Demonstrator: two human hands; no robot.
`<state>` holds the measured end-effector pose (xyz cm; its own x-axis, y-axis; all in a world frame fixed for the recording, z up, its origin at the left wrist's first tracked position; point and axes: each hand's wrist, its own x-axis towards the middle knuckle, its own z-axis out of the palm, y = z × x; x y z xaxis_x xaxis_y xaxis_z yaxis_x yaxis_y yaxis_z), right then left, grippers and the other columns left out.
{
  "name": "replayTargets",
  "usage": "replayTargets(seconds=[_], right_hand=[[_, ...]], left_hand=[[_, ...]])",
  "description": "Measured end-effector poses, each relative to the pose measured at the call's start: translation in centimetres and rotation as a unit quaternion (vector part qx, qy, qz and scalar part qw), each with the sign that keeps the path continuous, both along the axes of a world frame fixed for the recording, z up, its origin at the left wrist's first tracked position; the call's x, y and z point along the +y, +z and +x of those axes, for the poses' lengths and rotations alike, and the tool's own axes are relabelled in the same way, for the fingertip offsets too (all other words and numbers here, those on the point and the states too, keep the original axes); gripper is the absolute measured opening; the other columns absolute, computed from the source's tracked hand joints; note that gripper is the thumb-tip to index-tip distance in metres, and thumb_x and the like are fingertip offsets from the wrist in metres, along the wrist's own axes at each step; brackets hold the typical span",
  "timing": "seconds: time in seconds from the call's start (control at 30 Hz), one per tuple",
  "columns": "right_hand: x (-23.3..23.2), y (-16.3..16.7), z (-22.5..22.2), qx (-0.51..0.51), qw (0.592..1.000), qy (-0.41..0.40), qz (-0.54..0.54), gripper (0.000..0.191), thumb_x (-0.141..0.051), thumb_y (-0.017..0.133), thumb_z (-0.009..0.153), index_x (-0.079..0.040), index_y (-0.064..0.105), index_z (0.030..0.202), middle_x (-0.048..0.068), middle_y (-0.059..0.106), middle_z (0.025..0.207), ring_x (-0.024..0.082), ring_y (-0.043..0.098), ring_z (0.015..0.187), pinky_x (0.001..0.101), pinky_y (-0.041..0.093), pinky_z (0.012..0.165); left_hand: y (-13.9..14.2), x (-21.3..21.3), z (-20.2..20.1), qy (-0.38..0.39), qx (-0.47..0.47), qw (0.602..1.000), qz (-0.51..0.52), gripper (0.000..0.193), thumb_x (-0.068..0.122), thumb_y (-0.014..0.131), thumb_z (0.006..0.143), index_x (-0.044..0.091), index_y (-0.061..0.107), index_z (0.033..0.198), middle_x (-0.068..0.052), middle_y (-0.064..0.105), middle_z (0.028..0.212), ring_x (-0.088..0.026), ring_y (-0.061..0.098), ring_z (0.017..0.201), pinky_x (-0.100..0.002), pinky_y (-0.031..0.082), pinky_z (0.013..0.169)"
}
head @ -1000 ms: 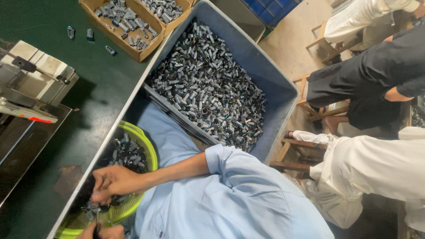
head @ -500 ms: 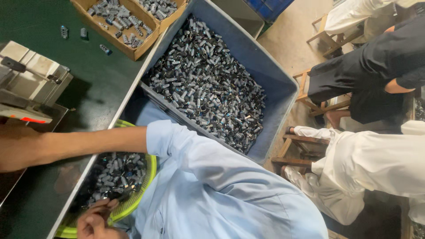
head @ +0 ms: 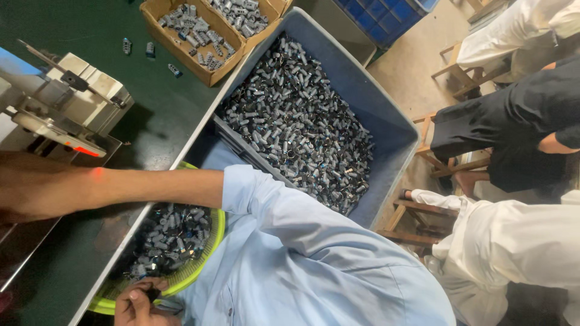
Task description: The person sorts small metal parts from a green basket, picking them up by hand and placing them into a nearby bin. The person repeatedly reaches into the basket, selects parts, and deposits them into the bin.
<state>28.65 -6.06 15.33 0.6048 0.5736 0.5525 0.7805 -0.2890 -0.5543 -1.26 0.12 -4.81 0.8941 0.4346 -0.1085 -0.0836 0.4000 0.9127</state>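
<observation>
At the worktop's near edge, head view: yellow-green basket [head: 212, 242] of small metal cylinders [head: 169, 232]. Left hand [head: 140, 302], fingers pinched shut on one dark piece, touches the basket rim; cylinders lie just beyond. Right hand [head: 15, 192] extends left, fingers unseen. Grey crate [head: 368, 96] beside.

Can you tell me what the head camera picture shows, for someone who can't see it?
One hand pinches a small dark part at the rim of a green basket of metal pieces. The other arm reaches left toward a machine, beside a grey bin of the same pieces.
</observation>
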Motion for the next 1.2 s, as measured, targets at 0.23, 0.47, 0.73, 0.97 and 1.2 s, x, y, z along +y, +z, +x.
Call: replayTargets(seconds=[0.23,0.47,0.73,0.97,1.2], right_hand=[[-4.1,-4.8,-8.5,0.008,0.979,0.188,0.079,0.022,-0.023,0.066,0.098,-0.023,0.061,0.120,0.001,0.069,0.115,0.022,0.066,0.112,0.0354,0.055,0.097],[-8.7,-14.0,-15.7,0.410,0.893,0.161,0.091,0.020,-0.020,0.073,0.097,-0.010,0.073,0.115,0.007,0.075,0.112,0.021,0.075,0.101,0.0321,0.062,0.087],[-6.4,-11.4,-14.9,0.347,0.920,0.151,0.105,0.018,0.006,0.077,0.083,-0.003,0.074,0.099,0.011,0.076,0.105,0.022,0.074,0.101,0.0315,0.059,0.090],[-7.2,-10.3,-16.6,0.330,0.940,0.077,-0.026,0.033,-0.023,0.088,0.068,-0.020,0.079,0.099,0.004,0.073,0.090,0.019,0.069,0.082,0.0329,0.057,0.072],[-8.9,-9.0,-17.2,0.530,0.799,0.104,0.266,0.015,-0.003,0.074,0.095,0.000,0.062,0.104,0.008,0.078,0.106,0.011,0.074,0.094,0.0293,0.064,0.086]], left_hand=[[5.6,-0.1,0.9,0.000,-0.059,0.998,0.016,0.026,0.022,0.066,0.112,0.000,0.053,0.110,-0.018,0.065,0.099,-0.021,0.064,0.080,-0.033,0.057,0.072],[7.8,-2.6,2.1,0.091,-0.011,0.991,0.097,0.032,0.000,0.068,0.094,0.002,0.054,0.122,-0.010,0.059,0.124,-0.019,0.068,0.102,-0.034,0.061,0.080],[9.3,-0.5,3.4,0.069,0.115,0.960,0.246,0.014,0.008,0.071,0.093,-0.002,0.068,0.103,-0.008,0.073,0.087,-0.014,0.070,0.075,-0.027,0.055,0.069],[11.5,-1.6,-0.4,0.102,0.098,0.868,0.476,0.024,0.014,0.079,0.101,-0.007,0.072,0.111,-0.017,0.073,0.101,-0.021,0.070,0.087,-0.032,0.056,0.084],[8.2,-0.2,-3.3,-0.018,0.169,0.951,0.258,0.019,0.001,0.062,0.113,-0.014,0.055,0.122,-0.025,0.068,0.101,-0.025,0.068,0.086,-0.030,0.058,0.081]])
